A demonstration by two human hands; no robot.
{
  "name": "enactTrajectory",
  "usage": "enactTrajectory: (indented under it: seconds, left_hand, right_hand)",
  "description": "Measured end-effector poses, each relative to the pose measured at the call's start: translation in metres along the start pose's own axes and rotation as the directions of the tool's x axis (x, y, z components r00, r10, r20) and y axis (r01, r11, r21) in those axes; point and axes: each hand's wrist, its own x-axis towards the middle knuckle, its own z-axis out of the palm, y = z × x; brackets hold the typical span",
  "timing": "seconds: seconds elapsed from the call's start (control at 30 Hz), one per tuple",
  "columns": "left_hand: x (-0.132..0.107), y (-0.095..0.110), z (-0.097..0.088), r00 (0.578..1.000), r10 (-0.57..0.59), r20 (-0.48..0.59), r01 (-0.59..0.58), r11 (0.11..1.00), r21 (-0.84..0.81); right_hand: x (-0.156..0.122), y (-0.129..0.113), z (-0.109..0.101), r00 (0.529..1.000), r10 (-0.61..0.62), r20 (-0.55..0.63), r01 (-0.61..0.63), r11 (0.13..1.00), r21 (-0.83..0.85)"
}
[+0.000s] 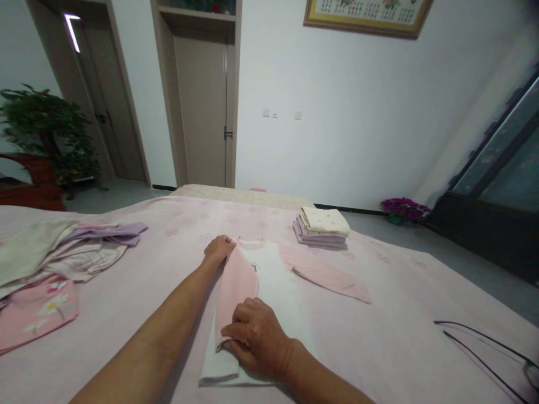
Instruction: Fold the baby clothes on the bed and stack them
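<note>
A white long-sleeved shirt [290, 314] with pink sleeves lies spread on the pink bedcover in front of me. Its left side is turned inward, so that one pink sleeve [238, 278] lies along the body. At the upper end of that sleeve, by the shoulder, my left hand [219, 249] pinches the cloth. My right hand [256, 336] has the cuff end between thumb and fingers, low on the shirt. The other pink sleeve [332, 278] stretches out to the right. Part of the shirt's lower front is hidden by my right hand and forearm.
A neat stack of folded clothes [322, 227] stands at the back right. Loose clothes [63, 252] lie heaped on the left, with a pink flowered garment [42, 311] in front. Thin dark-framed glasses [488, 348] lie at the right edge of the bedcover [379, 331].
</note>
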Motion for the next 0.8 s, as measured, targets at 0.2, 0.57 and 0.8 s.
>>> enactTrajectory:
  seconds: [0.2,0.57,0.8]
  left_hand:
    - [0.003,-0.001,0.001,1.000,0.002,-0.029,0.000,0.999,0.043]
    - [0.007,-0.002,0.001,1.000,0.010,-0.008,-0.010,0.999,0.044]
    - [0.007,-0.004,0.003,0.999,0.038,-0.024,-0.037,0.998,0.045]
  right_hand:
    - [0.001,0.000,-0.001,0.998,-0.008,-0.059,0.011,0.999,0.046]
    - [0.000,-0.002,-0.018,0.980,0.104,-0.172,-0.095,0.994,0.060]
    - [-0.002,-0.002,-0.006,0.994,-0.078,0.079,0.080,0.996,-0.032]
